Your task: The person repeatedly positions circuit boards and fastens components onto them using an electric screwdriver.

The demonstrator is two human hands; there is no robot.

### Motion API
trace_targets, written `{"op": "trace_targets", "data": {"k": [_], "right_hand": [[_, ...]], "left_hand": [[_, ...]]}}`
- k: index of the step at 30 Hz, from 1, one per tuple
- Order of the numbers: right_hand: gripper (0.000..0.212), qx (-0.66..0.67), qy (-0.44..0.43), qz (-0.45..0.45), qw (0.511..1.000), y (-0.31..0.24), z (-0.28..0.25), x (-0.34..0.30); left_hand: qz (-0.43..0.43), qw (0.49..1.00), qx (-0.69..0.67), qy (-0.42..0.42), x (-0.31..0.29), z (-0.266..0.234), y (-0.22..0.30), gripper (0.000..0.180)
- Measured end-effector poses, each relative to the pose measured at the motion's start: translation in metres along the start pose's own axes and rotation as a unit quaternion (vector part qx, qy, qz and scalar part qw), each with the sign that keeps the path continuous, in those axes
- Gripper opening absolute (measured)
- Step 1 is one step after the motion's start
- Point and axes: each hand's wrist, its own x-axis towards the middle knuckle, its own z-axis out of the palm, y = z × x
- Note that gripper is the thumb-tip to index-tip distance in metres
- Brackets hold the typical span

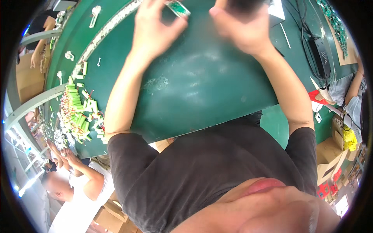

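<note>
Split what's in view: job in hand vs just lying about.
Likely in hand:
green circuit board, at left hand
dark object, blurred, at right hand

Apparently lying about:
green cylindrical cells
black corded box
heaped green boards

Glossy tabletop, matt cloth shirt

A head-worn fisheye looks steeply down from close above the wearer's dark T-shirt onto the green table.
</note>
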Motion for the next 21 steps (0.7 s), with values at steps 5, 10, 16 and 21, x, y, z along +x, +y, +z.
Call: {"op": "trace_targets", "data": {"k": [5, 10, 16, 21], "right_hand": [[0.041, -0.117, -0.040, -0.039, 0.992, 0.009, -0.002, 0.008], [0.051, -0.055, -0.057, -0.015, 0.997, 0.003, 0.000, 0.004], [0.068, -0.199, -0.107, -0.142, 0.964, 0.005, 0.011, 0.017], [0.078, -0.172, -0.062, -0.134, 0.974, 0.017, -0.012, 0.006]], "left_hand": [[-0.027, 0.983, 0.179, 0.022, 0.054, -0.039, -0.094, 0.045], [-0.012, 0.976, 0.214, 0.042, 0.107, -0.028, -0.140, 0.041], [-0.226, 0.924, -0.308, -0.007, 0.147, 0.004, -0.196, 0.020], [0.215, 0.952, 0.207, 0.070, 0.161, 0.057, -0.201, 0.005]]}}
